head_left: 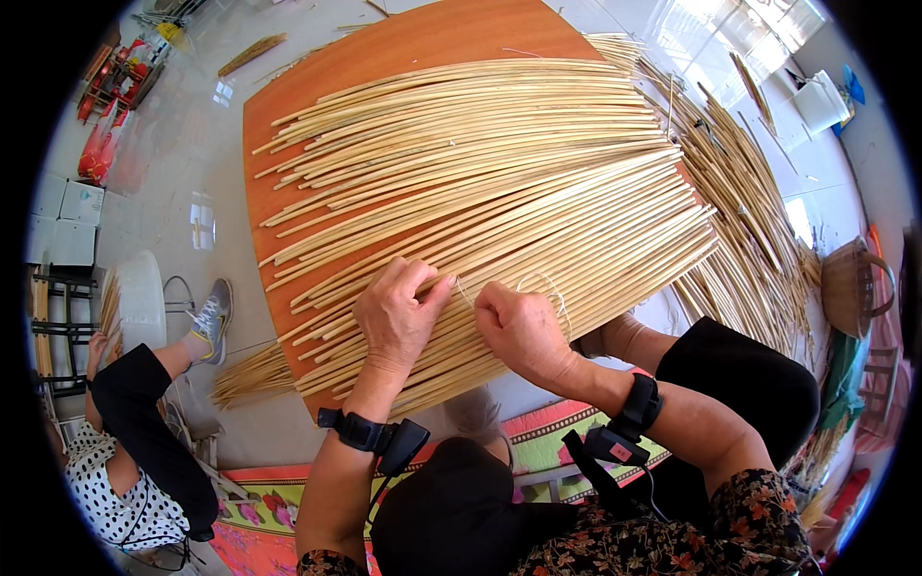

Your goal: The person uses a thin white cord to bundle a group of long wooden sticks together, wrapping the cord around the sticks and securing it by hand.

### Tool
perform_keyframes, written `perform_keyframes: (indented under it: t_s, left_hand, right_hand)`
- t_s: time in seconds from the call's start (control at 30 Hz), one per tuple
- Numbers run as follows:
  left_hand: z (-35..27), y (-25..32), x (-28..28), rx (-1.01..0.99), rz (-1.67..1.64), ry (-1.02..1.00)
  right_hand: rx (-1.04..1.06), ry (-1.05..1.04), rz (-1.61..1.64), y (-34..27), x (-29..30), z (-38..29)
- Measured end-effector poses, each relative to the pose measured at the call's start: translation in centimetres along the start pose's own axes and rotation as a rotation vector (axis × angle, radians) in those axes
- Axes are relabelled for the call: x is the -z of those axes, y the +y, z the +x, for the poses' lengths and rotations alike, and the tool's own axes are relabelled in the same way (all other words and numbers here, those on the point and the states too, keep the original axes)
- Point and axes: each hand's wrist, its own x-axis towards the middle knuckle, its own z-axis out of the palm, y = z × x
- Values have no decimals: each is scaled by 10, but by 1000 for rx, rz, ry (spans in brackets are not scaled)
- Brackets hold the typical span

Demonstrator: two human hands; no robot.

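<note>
Many pale, peeled plant stalks (504, 187) lie side by side across an orange-brown board (432, 32). Over the nearer stalks is my left hand (400, 309), with thumb and forefinger pinched on one end of a thin pale thread (464, 288). The thread runs to my right hand (522, 327), a loose fist just to the right, closed around it. Beyond that fist the thread forms loose loops (551, 288) on the stalks. A small knot of thread (452, 142) shows among the stalks farther up. My curled fingers hide the exact grip.
Brown unpeeled stalks (749, 194) are heaped on the tiled floor to the right, near a wicker basket (846, 288) and a white bucket (821, 101). Another person (130, 468) sits at the lower left beside a white tub (142, 299). A stalk bundle (252, 378) sticks out left of the board.
</note>
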Motion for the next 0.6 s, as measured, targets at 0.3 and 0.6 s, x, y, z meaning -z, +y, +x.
perform_keyframes:
  t_s: [0.3, 0.6]
  left_hand:
    - [0, 1, 1, -5, -6, 5]
    - [1, 1, 1, -7, -7, 2]
  right_hand:
    - [-35, -34, 34, -2, 3, 0]
    - [-7, -26, 23, -2, 4, 0]
